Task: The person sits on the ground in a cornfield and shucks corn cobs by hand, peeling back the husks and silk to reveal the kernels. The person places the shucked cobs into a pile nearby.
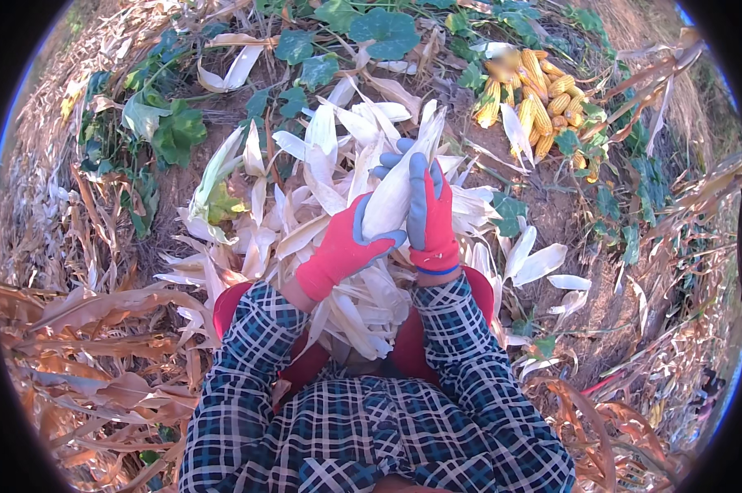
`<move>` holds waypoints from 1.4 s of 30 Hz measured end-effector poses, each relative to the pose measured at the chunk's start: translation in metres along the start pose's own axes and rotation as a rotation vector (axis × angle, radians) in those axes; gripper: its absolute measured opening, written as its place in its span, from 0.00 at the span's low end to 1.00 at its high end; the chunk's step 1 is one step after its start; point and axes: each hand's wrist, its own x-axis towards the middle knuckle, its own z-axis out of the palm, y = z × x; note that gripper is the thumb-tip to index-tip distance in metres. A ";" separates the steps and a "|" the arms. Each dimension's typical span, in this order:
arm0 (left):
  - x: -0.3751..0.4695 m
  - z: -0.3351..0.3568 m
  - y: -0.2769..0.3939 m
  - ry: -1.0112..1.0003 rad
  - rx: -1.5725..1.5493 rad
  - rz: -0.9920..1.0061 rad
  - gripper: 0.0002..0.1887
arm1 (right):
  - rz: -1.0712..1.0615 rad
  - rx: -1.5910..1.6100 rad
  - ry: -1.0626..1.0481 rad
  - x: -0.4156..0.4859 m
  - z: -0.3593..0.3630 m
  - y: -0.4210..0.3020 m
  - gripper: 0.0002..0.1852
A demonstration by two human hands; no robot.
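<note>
An ear of corn in its pale dry husk [388, 200] stands tilted between my two hands, its leafy end up and to the right. Around its lower left side is closed my left hand [346, 243], in a red glove with grey palm and fingers. My right hand [430, 212], gloved the same way, lies along the ear's right side, fingers pointing up, some grey fingertips showing behind the husk. Whether its fingers press on the ear is hard to tell. Beneath both hands spreads a heap of loose corn husks [358, 308], partly over my lap.
Husked yellow corn ears [540, 108] lie piled at the upper right. Green leafy vines [383, 34] run along the top and both sides. Brown dry corn leaves [99, 326] cover the lower left, and more stalks [679, 240] stand at the right. Loose husks [540, 264] lie on bare soil.
</note>
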 end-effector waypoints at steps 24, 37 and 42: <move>0.008 -0.021 0.010 0.104 0.501 0.286 0.43 | -0.185 -0.079 0.033 0.011 -0.048 0.006 0.13; 0.014 -0.037 0.023 0.064 0.540 0.364 0.42 | -0.160 -0.451 -0.196 0.009 -0.052 -0.004 0.19; 0.020 -0.036 0.020 0.229 0.774 0.521 0.43 | -0.035 0.239 -0.351 0.019 -0.045 0.015 0.16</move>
